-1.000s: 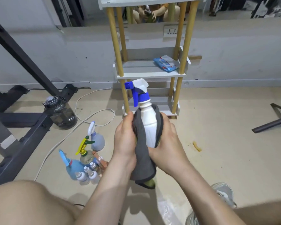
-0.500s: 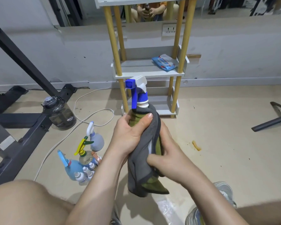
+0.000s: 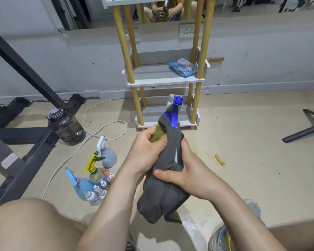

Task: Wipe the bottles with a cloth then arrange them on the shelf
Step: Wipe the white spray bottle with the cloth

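Grey cloth [image 3: 163,196] now sheathes nearly the whole spray bottle [image 3: 175,110], held at centre frame in front of the shelf's lowest tier; only the blue trigger head and a thin white sliver of the body show. A second ago the white body stood bare between the hands with the trigger pointing left. Since then the cloth has been drawn up to the neck and the head has swung round. The left hand [image 3: 145,153] grasps the cloth bunched about the bottle's shoulder, fingers curled. The right hand [image 3: 185,175] clasps the lower body through the fabric, thumb laid across the front. The change reads as a twisting wipe in mid-course, so cleaning of this bottle appears well advanced but placing has not begun. The shelf [image 3: 163,81], upper centre, carries only a packet of wipes [image 3: 182,68] on its middle tier. The remaining bottles [image 3: 96,176] stand clustered on the floor at lower left, so most of the task seems outstanding.
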`<state>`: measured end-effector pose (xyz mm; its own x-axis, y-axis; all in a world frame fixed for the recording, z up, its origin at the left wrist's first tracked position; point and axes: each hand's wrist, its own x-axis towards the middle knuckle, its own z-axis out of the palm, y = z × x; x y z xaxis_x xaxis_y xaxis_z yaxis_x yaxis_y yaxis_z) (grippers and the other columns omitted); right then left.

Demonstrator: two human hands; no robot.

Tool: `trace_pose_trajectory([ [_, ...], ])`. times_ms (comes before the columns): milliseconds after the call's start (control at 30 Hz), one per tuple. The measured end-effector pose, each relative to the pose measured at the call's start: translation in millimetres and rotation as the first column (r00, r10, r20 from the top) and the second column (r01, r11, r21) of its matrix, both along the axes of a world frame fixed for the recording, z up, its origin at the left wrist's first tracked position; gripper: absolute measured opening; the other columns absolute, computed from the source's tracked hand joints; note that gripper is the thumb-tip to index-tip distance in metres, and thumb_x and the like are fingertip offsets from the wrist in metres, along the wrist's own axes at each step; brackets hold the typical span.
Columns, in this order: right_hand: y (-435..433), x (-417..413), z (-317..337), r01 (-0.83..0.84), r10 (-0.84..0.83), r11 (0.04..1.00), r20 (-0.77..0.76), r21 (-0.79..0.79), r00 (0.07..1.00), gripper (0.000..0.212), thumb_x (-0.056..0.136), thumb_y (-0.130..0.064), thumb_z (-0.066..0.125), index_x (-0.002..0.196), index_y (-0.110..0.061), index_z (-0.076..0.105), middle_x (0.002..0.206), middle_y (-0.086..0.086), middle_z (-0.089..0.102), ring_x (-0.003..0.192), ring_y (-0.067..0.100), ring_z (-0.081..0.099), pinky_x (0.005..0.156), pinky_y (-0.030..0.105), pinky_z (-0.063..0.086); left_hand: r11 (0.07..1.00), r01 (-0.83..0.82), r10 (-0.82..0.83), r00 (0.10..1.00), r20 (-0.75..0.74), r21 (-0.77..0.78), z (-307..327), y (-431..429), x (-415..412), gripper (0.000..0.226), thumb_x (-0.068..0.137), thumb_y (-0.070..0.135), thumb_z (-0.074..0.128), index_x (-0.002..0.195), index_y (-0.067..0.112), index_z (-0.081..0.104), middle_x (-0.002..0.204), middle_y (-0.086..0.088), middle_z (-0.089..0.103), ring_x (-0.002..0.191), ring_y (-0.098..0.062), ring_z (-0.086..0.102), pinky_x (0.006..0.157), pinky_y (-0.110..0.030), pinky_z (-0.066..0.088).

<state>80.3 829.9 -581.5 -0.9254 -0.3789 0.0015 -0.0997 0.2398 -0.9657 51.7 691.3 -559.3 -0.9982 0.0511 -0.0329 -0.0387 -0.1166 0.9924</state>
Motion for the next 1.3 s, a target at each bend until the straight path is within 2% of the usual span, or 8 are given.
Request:
trace_pose_trajectory([
  [200,-4.1,-0.2,4.9,0.010,0.000,0.994,-0.092,0.105,0.996,0.071,0.071,-0.024,0.085,0.127,-0.041,0.045,0.123,-0.015,0.060,0.114,-0.005,0.056,0.097,0.027,0.048,0.693,-0.327,0.210,0.944,-0.254,-0.642,-0.4,5.3,2.3,0.029,0.074,0.048,0.066,0.060,0.025,0.055,0.053,0.007,0.057,0.056,-0.013,0.050,0.054,-0.027,0.039],
  [333,0.1,4.0,-1.3,0.003,-0.003,1.000,0.020,-0.026,1.000,0.099,0.066,-0.019,0.090,0.143,-0.044,0.032,0.128,-0.018,0.060,0.121,0.001,0.057,0.100,0.029,0.049,0.736,-0.373,0.295,0.928,-0.228,-0.565,-5.9,5.7,4.6,0.043,0.083,0.039,0.068,0.048,0.022,0.050,0.042,0.010,0.049,0.045,-0.010,0.038,0.045,-0.021,0.030],
  [467,-5.1,11.1,-4.7,0.107,-0.099,0.993,0.125,-0.055,0.987,0.080,0.067,-0.010,0.084,0.130,-0.037,0.044,0.112,-0.008,0.067,0.104,0.009,0.066,0.093,0.042,0.055,0.872,-0.359,0.351,0.932,-0.088,-0.331,-13.8,-1.4,2.6,0.045,0.093,0.026,0.066,0.051,0.017,0.053,0.046,0.013,0.046,0.053,-0.011,0.037,0.051,-0.028,0.031],
  [633,0.3,9.3,12.8,-0.063,0.053,0.997,0.194,0.045,0.980,0.063,0.076,-0.001,0.077,0.124,-0.028,0.047,0.110,0.007,0.066,0.086,0.002,0.061,0.085,0.031,0.054,0.980,0.036,-0.034,0.999,0.013,-0.198,3.6,-1.2,7.4,0.017,0.092,0.011,0.067,0.076,0.018,0.067,0.068,0.007,0.072,0.062,-0.006,0.064,0.059,-0.023,0.050],
  [833,44.0,-4.9,47.5,-0.141,0.084,0.973,0.292,0.180,0.953,0.072,0.065,-0.032,0.084,0.131,-0.032,0.056,0.134,-0.010,0.062,0.124,0.002,0.054,0.103,0.028,0.047,0.607,-0.234,0.004,0.957,-0.291,-0.760,-8.5,0.4,15.1,0.014,0.088,0.037,0.062,0.097,0.027,0.062,0.101,0.001,0.070,0.098,-0.025,0.060,0.074,-0.033,0.041],
  [967,62.1,-22.4,92.2,0.131,-0.178,0.936,0.121,0.326,0.977,0.074,0.065,-0.068,0.074,0.126,-0.030,0.062,0.116,-0.010,0.069,0.097,-0.001,0.066,0.085,0.029,0.052,0.416,-0.238,-0.213,0.913,-0.348,-0.878,-22.6,5.4,18.7,0.033,0.088,0.043,0.058,0.113,0.021,0.056,0.108,0.002,0.063,0.102,-0.026,0.057,0.076,-0.036,0.039],
  [1133,42.4,-35.9,82.3,0.071,0.051,0.817,-0.193,0.573,0.980,0.023,0.090,-0.029,0.068,0.070,-0.019,0.063,0.062,-0.003,0.061,0.059,0.012,0.056,0.058,0.027,0.043,0.508,-0.100,-0.371,0.871,-0.322,-0.856,-16.9,1.7,17.0,0.024,0.088,0.041,0.057,0.102,0.022,0.060,0.093,0.008,0.061,0.091,-0.020,0.057,0.074,-0.033,0.042],
  [1300,45.0,-37.6,91.5,0.045,0.081,0.883,-0.245,0.467,0.966,0.014,0.086,-0.014,0.073,0.094,-0.025,0.075,0.086,-0.018,0.070,0.081,-0.001,0.063,0.076,0.011,0.048,0.759,0.236,-0.386,0.913,-0.128,-0.606,-4.2,6.5,11.2,0.008,0.086,0.034,0.070,0.092,0.029,0.070,0.085,0.016,0.070,0.081,0.001,0.060,0.073,-0.017,0.047],
])
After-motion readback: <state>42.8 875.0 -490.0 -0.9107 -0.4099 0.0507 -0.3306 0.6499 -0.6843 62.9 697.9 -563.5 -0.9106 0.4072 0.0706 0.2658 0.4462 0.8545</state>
